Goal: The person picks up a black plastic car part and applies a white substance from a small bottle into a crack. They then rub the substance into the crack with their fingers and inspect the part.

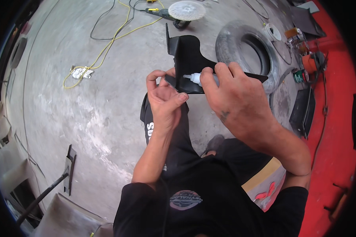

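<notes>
A black molded plastic panel [188, 53] with bent edges and a curved cutout is held up in front of me. My left hand [165, 93] grips its lower left corner, thumb below and fingers behind. In my right hand [241, 94] is a small white bottle with a narrow nozzle [195, 78], lying nearly level. Its tip points left, close to the inner fold of the panel near my left fingers. Whether the tip touches the plastic I cannot tell. Much of the bottle is hidden by my right fingers.
A tire [229, 43] lies on the grey floor beyond my right hand. Past the panel is a power tool with a round white pad [187, 10], its yellow cord [106, 47] trailing left to a crumpled white cloth [82, 72]. Cans and tools crowd the red surface [338, 79] at right.
</notes>
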`<state>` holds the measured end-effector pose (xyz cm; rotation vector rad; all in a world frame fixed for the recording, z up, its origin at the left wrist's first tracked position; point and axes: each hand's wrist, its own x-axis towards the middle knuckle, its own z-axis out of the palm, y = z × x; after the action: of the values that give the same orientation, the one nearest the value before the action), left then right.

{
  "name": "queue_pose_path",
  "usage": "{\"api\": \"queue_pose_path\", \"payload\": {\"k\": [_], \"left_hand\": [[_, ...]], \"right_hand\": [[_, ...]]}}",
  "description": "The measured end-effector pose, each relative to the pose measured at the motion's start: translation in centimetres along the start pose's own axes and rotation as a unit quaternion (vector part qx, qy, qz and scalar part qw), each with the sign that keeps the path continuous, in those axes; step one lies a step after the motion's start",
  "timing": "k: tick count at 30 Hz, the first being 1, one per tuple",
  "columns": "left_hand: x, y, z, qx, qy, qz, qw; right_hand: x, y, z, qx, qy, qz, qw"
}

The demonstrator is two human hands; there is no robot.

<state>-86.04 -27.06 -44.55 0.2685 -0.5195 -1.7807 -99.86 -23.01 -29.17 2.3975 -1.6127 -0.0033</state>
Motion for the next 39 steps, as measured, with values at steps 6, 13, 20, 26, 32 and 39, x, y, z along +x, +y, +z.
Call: {"api": "queue_pose_path", "payload": {"k": [6,13,20,26,32,39], "left_hand": [[0.00,0.03,0.11,-0.013,0.003,0.001,1.000],[0.03,0.11,-0.02,-0.018,0.003,0.000,1.000],[-0.05,0.13,0.00,-0.022,0.004,-0.003,1.000],[0.01,0.20,0.10,-0.019,-0.002,-0.001,1.000],[0.11,0.03,-0.11,-0.021,-0.001,-0.005,1.000],[0.15,-0.26,-0.84,0.002,-0.040,0.007,0.999]], "right_hand": [[0.50,-0.26,-0.58,-0.001,-0.018,-0.008,1.000],[0.71,-0.24,-0.50,0.000,-0.008,-0.019,1.000],[0.74,-0.26,-0.54,0.001,-0.013,-0.017,1.000],[0.74,-0.25,-0.55,-0.004,-0.018,-0.021,1.000],[0.80,-0.20,-0.48,-0.009,-0.019,-0.021,1.000],[0.69,-0.18,-0.70,-0.011,-0.019,-0.024,0.999]]}}
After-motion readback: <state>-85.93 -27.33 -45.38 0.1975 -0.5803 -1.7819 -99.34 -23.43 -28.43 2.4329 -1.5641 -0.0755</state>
